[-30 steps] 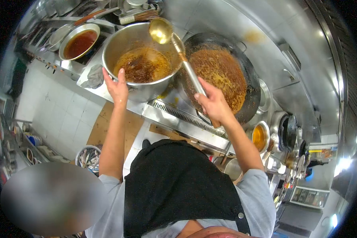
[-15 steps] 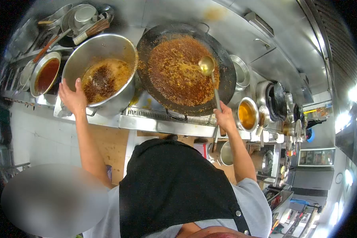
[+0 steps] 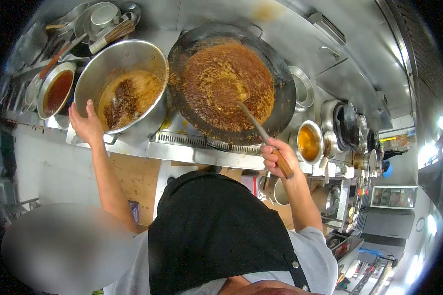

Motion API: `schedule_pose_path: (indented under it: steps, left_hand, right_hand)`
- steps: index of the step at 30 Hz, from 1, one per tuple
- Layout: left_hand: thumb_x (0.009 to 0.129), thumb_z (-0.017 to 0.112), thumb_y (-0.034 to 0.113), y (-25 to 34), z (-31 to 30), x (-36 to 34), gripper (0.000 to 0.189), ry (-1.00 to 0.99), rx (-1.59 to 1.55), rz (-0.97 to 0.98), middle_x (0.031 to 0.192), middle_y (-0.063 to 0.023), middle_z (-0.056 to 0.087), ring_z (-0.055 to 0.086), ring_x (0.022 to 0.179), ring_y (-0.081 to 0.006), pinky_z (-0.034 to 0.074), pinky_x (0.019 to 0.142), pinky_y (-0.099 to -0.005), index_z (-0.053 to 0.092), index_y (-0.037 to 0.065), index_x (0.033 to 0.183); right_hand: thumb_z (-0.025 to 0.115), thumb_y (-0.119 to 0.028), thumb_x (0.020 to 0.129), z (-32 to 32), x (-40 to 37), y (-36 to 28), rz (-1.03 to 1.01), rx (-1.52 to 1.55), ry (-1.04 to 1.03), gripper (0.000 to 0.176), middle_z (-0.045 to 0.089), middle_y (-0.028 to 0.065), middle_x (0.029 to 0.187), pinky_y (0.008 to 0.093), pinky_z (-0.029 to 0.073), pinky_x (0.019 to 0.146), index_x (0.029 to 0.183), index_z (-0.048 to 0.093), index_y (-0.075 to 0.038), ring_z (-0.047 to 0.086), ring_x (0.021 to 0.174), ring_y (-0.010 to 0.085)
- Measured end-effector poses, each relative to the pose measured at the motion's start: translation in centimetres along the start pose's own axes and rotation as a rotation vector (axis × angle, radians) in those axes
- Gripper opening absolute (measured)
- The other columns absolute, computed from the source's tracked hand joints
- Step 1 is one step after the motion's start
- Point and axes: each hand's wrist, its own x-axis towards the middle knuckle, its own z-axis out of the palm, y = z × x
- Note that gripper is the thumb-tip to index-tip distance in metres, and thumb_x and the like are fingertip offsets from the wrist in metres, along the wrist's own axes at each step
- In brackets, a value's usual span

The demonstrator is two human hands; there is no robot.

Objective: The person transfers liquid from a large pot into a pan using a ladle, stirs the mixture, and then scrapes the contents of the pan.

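My right hand (image 3: 279, 156) is closed round the wooden-ended handle of a ladle (image 3: 255, 119). The ladle's bowl is sunk in a reddish-brown, oily, grainy mixture (image 3: 216, 73) that fills the middle of a big black wok (image 3: 280, 115). At the near left side of a tall steel stockpot (image 3: 155, 115), my left hand (image 3: 87, 125) is spread with its fingers apart, right by the rim. Inside that pot lies a brown liquid (image 3: 145, 86) with a darker heap of the grainy mixture (image 3: 123, 101) in it.
A bowl of red-brown liquid (image 3: 59, 93) stands left of the stockpot. Pans and a bamboo brush (image 3: 114, 35) are piled behind it. Right of the wok are a steel bowl of orange oil (image 3: 308, 142), an empty-looking metal basin (image 3: 302, 86) and stacked dark pans (image 3: 348, 125).
The ladle's bowl has gone from above the mixture down into it, toward the wok's middle. Its handle now slants more and the wooden end shows. The left hand stays by the stockpot.
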Motion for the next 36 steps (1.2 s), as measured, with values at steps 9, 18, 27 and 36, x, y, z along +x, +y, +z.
schedule_pose_path:
  steps: [9,18,27,36]
  left_hand:
    - [0.102,0.074,0.037,0.6,-0.1,-0.9,0.069,0.061,-0.385,-0.265,0.156,-0.0257,0.053,0.053,0.142,-0.0371,0.040,0.121,-0.0455,0.053,-0.005,0.152]
    - [0.103,0.073,0.030,-0.3,-0.7,-2.8,0.068,0.064,-0.603,-0.284,0.157,-0.0274,0.050,0.049,0.145,-0.0355,0.035,0.123,-0.0435,0.047,-0.006,0.156]
    - [0.109,0.062,0.026,-1.8,-6.5,-7.5,0.068,0.033,-0.654,-0.358,0.169,-0.0198,0.038,0.036,0.156,-0.0304,0.028,0.127,-0.0456,0.035,0.002,0.165]
    - [0.110,0.059,0.023,-7.2,-11.6,-17.6,0.063,-0.104,-0.422,-0.406,0.170,-0.0236,0.036,0.037,0.155,-0.0355,0.026,0.127,-0.0451,0.038,-0.003,0.162]
  right_hand:
    - [0.061,-0.020,0.107,8.0,-4.8,-1.5,-0.062,-0.201,-0.034,0.022,0.055,0.0013,0.080,0.0270,0.037,0.042,0.126,0.050,-0.017,0.047,0.050,0.0100]
    - [0.057,-0.021,0.109,16.9,-2.8,2.0,0.070,-0.268,-0.321,0.029,0.054,0.0016,0.080,0.0259,0.037,0.041,0.137,0.054,-0.013,0.046,0.049,0.0092]
    - [0.062,-0.018,0.106,25.1,9.6,6.0,0.175,-0.783,-0.316,0.013,0.057,0.0008,0.079,0.0294,0.043,0.044,0.115,0.058,-0.010,0.050,0.050,0.0104]
    - [0.067,-0.015,0.101,24.1,14.0,6.3,-0.631,-1.825,-0.472,0.058,0.074,0.0175,0.111,0.0383,0.058,0.076,0.155,0.051,-0.005,0.072,0.085,0.0227]
